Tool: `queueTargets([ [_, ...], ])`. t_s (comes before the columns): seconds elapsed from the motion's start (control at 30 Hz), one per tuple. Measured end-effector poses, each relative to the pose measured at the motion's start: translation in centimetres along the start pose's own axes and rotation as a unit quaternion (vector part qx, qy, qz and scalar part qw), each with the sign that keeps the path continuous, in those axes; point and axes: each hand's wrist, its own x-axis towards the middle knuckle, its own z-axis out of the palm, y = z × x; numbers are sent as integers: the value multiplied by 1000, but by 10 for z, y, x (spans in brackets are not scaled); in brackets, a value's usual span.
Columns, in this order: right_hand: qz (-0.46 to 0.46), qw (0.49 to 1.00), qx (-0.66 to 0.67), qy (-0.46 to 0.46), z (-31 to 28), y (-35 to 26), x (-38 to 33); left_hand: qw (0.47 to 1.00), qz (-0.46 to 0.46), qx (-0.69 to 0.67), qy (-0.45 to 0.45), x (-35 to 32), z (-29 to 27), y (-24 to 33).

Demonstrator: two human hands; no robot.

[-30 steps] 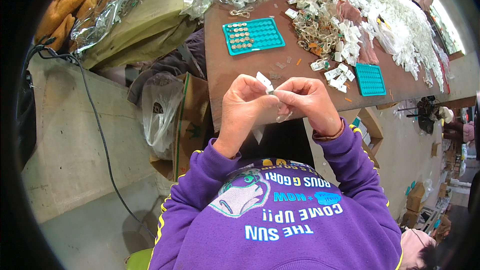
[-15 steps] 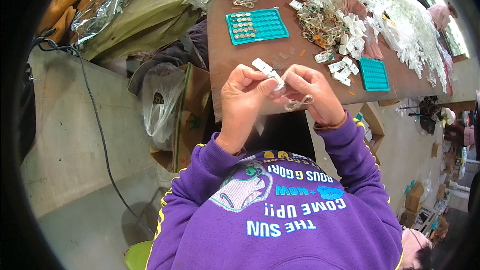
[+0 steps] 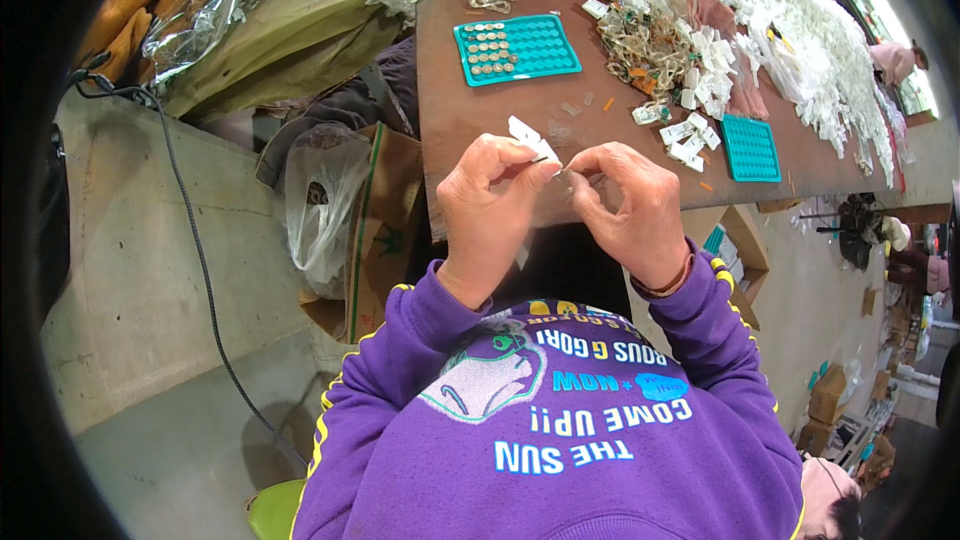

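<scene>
My left hand (image 3: 490,205) pinches a small white plastic case (image 3: 533,138) between thumb and forefinger, over the table's near edge. A dark slit or strip shows on the case beside the thumb tip. My right hand (image 3: 630,205) is close beside it, thumb and forefinger brought together at the case's edge. Something thin and pale shows at the right fingertips, too small to name. Beyond my hands lies a teal tray (image 3: 550,45) with small round metal discs (image 3: 490,48) set in rows on its left side.
A tangled heap of wires and white plastic parts (image 3: 650,50) covers the table's far right. A second teal tray (image 3: 750,150) lies by the right edge, near loose white cases (image 3: 688,145). Left of the table stands a cardboard box (image 3: 375,230) with a clear plastic bag (image 3: 325,200).
My right hand has turned, its fingertips now meeting at the white case. The clear wire loop that hung below its fingers no longer shows. My left hand still grips the case.
</scene>
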Motion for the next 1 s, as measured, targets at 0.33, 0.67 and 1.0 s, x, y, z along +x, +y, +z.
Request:
queueTargets([
  [0.33,147,973,177,-33,4,0,0,988,-83,-128,38,3,0,1],
  [0.67,99,988,117,-19,10,-3,3,969,-75,-231,38,1,1,-1],
  [1.0,152,963,222,19,33,-1,3,836,-244,-491,25,6,5,-2],
])
